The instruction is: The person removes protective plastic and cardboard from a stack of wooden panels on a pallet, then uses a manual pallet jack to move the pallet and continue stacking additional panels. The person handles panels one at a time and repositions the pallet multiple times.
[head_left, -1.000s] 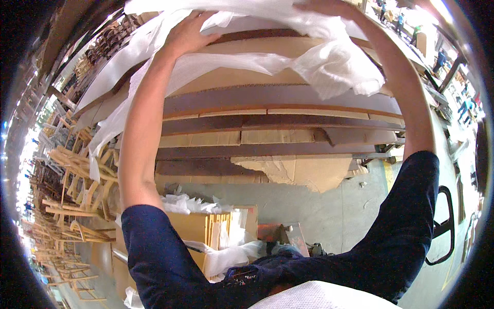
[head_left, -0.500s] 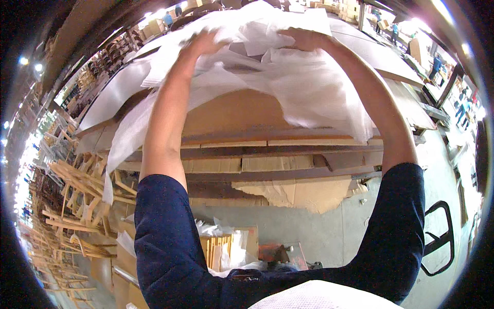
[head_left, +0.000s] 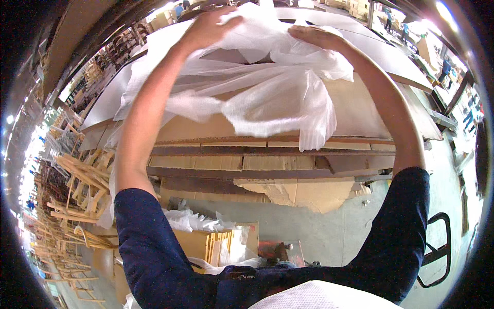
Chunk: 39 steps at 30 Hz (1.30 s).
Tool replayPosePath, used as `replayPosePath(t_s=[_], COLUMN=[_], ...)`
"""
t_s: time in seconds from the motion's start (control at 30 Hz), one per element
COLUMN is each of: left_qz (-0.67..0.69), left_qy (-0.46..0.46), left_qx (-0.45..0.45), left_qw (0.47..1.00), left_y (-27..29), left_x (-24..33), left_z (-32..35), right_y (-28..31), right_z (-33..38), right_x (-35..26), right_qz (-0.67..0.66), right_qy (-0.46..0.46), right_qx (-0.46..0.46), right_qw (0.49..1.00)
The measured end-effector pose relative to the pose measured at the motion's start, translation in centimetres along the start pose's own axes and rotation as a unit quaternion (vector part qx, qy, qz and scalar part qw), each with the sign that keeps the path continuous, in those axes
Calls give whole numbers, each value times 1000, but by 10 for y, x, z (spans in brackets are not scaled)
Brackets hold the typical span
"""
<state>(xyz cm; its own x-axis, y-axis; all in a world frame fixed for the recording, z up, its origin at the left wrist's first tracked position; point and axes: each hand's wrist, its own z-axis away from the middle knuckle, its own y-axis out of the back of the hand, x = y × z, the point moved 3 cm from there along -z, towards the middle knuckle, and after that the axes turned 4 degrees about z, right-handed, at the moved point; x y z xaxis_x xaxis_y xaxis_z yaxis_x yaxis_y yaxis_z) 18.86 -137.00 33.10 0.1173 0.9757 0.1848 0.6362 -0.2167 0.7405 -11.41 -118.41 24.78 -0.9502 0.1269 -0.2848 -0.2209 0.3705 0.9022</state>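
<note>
A large sheet of thin white foam wrap [head_left: 267,87] lies bunched on top of a stack of flat brown boards [head_left: 360,113]. My left hand [head_left: 208,28] grips the wrap at its far left part. My right hand [head_left: 319,37] presses down on the wrap's far right part, fingers closed over a fold. Both arms reach forward in dark blue sleeves. A loose tail of the wrap hangs over the stack's front edge.
The board stack rests on wooden slats [head_left: 247,162] with torn cardboard [head_left: 303,193] below. A pile of wooden chair frames [head_left: 67,206] stands at the left. A cardboard box with more wrap [head_left: 216,242] sits near my feet. A black metal frame [head_left: 437,252] is at the right.
Both hands have pulled the foam wrap toward me and gathered it into a tighter bunch on the stack. The view has tipped down, so the stack's top shows more.
</note>
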Motion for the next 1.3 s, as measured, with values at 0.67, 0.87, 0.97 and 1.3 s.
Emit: replayPosePath(t_s=[0.67, 0.87, 0.97, 1.3], left_qz=[-198, -153, -169, -35], left_qy=[20, 52, -7, 193], left_qx=[-194, 31, 84, -247], left_qw=[961, 986, 982, 949], left_y=[16, 18, 11, -106], left_x=[38, -24, -40, -181], left_z=[128, 62, 4, -4], right_y=[-9, -38, -37, -18], right_z=[-26, -58, -65, -48], right_x=[-111, -119, -95, -39], right_qz=[144, 194, 117, 63], right_qy=[-75, 77, 52, -17], right_qx=[-84, -53, -83, -22], right_qw=[983, 977, 988, 998])
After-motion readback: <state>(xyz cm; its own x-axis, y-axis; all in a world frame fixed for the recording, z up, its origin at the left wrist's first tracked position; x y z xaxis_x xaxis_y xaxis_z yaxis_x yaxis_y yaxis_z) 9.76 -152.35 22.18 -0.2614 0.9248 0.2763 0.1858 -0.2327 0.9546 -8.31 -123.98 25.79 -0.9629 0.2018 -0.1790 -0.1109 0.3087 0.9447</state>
